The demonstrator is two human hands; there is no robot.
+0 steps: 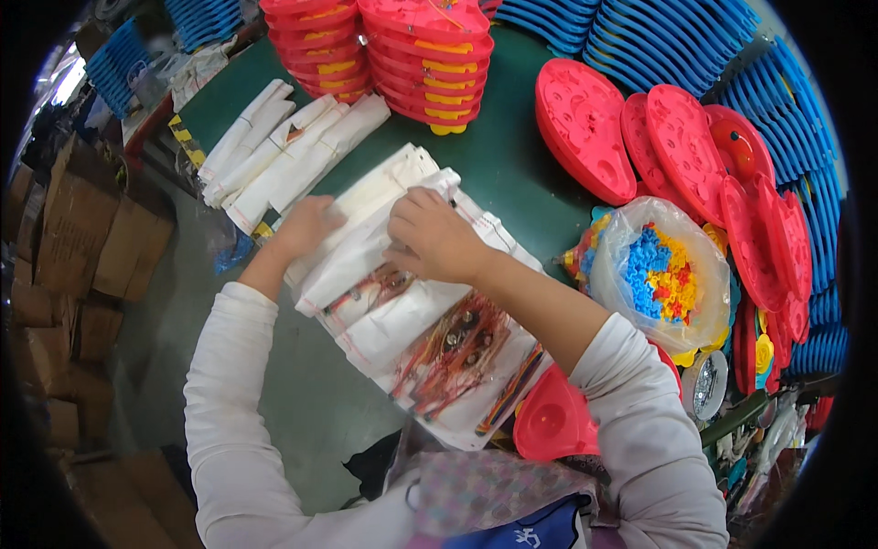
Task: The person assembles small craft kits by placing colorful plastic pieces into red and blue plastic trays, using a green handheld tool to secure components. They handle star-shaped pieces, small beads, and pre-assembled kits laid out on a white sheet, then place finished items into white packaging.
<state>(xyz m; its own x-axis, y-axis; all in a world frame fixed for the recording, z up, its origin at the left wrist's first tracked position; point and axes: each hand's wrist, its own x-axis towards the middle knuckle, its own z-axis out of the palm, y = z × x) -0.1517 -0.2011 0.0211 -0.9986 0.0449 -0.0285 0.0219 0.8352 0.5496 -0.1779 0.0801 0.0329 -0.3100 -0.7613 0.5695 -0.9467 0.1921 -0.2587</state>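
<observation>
A fanned pile of flat white plastic bags with coloured printed pictures lies on the green table in front of me. My left hand rests on the left edge of the pile, fingers curled over the bags. My right hand presses down on the top of the pile, fingertips pinching a bag's upper edge. A red heart-shaped plastic tray sits under my right forearm, partly hidden by the bags.
Rolled white bag bundles lie at the back left. Stacks of red trays with yellow parts stand behind. Loose red trays, blue trays, a clear bag of blue, yellow and red pieces are right. Cardboard boxes left.
</observation>
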